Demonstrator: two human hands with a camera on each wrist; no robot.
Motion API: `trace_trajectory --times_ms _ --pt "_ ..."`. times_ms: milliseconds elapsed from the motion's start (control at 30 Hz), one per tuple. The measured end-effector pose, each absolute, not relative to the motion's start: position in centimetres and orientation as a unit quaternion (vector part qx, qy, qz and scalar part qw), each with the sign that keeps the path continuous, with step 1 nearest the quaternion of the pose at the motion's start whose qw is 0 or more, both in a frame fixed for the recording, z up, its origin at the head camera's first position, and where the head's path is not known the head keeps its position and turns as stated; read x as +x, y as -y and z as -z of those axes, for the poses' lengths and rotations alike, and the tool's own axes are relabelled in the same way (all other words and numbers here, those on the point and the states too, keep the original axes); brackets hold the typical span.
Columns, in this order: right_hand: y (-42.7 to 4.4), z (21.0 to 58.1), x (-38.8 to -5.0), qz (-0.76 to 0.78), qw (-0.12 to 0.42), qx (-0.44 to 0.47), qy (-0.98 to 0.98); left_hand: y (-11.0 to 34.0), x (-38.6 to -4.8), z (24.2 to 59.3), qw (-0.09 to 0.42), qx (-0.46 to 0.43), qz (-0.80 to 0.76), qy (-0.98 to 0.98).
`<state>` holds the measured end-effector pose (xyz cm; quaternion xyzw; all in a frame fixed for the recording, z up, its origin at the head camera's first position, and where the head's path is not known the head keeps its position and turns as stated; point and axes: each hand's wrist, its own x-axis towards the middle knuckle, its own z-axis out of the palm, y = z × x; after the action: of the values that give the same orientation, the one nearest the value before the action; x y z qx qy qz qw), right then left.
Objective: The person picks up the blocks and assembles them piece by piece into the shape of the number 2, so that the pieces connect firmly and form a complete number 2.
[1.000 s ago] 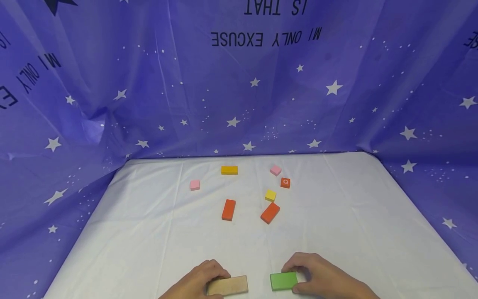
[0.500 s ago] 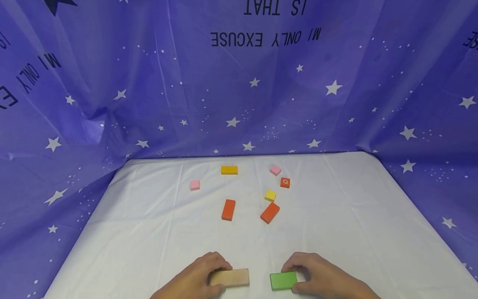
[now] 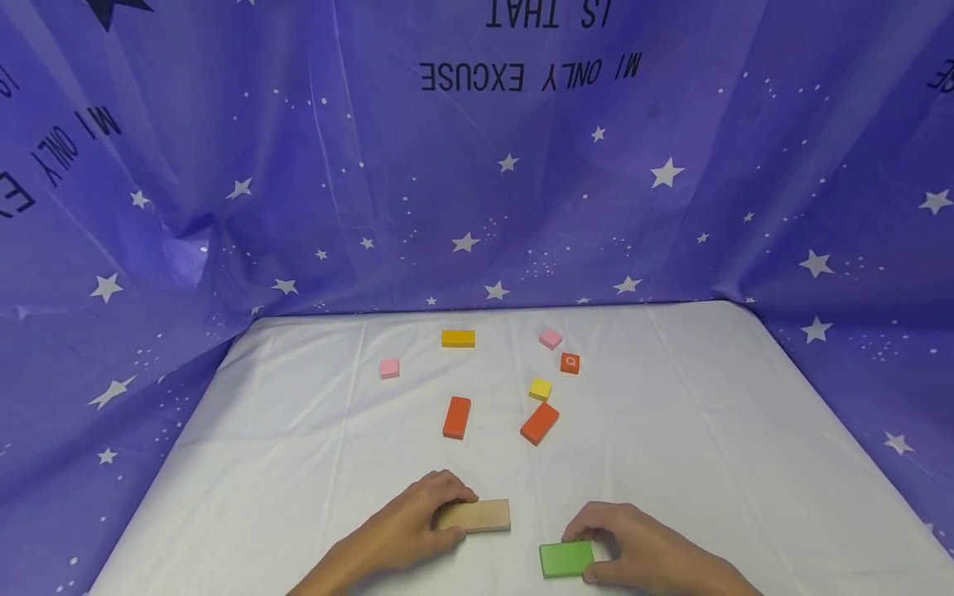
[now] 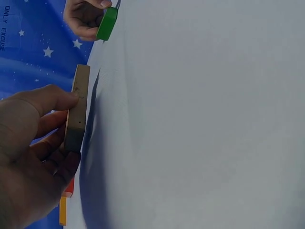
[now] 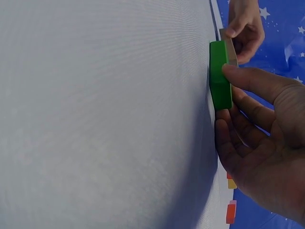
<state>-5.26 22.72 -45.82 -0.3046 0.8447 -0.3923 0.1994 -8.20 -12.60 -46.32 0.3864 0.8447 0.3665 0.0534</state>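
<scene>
My left hand (image 3: 414, 523) grips the left end of a plain wooden block (image 3: 486, 515) between thumb and fingers. In the left wrist view the same wooden block (image 4: 80, 98) shows its narrow side, with the thumb pressed on it. Lower and to the right, my right hand (image 3: 643, 550) pinches the right end of a green block (image 3: 565, 559). The right wrist view shows the thumb on the green block (image 5: 220, 76) and the other fingers behind and below it. A gap separates the two blocks.
Farther back on the white-covered table (image 3: 261, 463) lie two red blocks (image 3: 456, 418) (image 3: 540, 424), a yellow cube (image 3: 540, 389), a red cube marked Q (image 3: 570, 363), two pink cubes (image 3: 390, 368) (image 3: 551, 338) and an orange block (image 3: 458, 338). A blue star-print curtain (image 3: 417, 190) rises behind.
My left hand has moved forward and slightly right, carrying the wooden block from level with the green block to a place farther from the front edge. The right hand has stayed put.
</scene>
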Motion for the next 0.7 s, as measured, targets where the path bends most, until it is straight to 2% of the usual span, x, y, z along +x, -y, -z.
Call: trace_trajectory --times_ms 700 --pt "-22.5 45.4 -5.2 0.381 0.217 -0.277 -0.855 11.7 -11.1 46.5 0.080 0.357 -0.339 -0.867"
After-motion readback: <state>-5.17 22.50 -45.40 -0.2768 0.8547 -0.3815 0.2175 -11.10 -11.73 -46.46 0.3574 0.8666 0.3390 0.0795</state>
